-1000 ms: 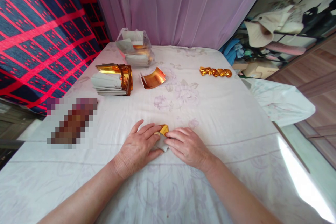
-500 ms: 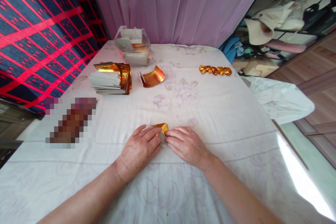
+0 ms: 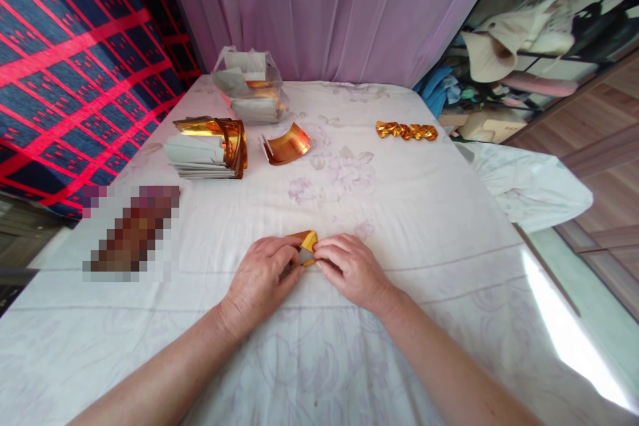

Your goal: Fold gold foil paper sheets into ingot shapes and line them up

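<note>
A small sheet of gold foil paper (image 3: 308, 240) with a grey back lies partly folded on the cloth, between my two hands. My left hand (image 3: 267, 269) covers its left part, with thumb and fingers closed on the near edge. From the right, my right hand (image 3: 349, 269) pinches the other end with thumb and fingertips. A gold corner is folded over at the far side, and a thin gold strip shows along the near edge. Much of the sheet is hidden under my fingers.
Farther back stand a stack of gold foil sheets (image 3: 204, 156), a few loose curved sheets (image 3: 289, 145) and a clear plastic bag (image 3: 249, 90) of more sheets. A row of folded gold pieces (image 3: 407, 131) lies at the back right. A blurred patch (image 3: 132, 229) covers something at left.
The near edge of the foil paper has been turned up, so a gold strip now shows there. My fingers have curled in closer around it. The view has shifted slightly.
</note>
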Demonstrator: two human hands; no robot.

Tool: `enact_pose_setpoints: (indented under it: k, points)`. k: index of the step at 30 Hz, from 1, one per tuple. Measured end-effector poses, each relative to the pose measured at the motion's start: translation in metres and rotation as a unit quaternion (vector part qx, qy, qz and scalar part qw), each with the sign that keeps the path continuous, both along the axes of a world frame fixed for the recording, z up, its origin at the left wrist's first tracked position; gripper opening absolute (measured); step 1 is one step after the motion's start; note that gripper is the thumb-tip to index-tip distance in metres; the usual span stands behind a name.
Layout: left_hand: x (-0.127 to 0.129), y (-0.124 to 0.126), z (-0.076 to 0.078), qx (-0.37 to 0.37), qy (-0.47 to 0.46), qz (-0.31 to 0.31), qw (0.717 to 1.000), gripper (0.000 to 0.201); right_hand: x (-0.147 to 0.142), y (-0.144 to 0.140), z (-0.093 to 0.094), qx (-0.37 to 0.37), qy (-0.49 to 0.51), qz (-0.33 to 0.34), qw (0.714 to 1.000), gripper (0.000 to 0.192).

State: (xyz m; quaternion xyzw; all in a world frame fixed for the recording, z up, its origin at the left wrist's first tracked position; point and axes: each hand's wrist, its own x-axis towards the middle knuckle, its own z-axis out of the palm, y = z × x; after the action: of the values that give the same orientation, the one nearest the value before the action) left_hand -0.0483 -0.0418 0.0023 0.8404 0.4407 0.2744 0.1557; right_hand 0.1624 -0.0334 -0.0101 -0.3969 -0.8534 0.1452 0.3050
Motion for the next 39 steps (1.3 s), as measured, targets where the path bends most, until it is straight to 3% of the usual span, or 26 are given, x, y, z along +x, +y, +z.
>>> enact_pose_setpoints:
  k: [8,39]
  points:
    - [0.0022,0.0026,-0.0016,0.000,0.010,0.015,1.000,0.010,-0.0046,-0.0011,-0.0042,-0.020,0.012,-0.038,0.999,0.017]
    - [0.0000,0.0036,-0.0082,0.004,0.024,-0.002,1.000,0.015,-0.0038,-0.0003,-0.0034,-0.008,0.002,-0.019,1.000,0.012]
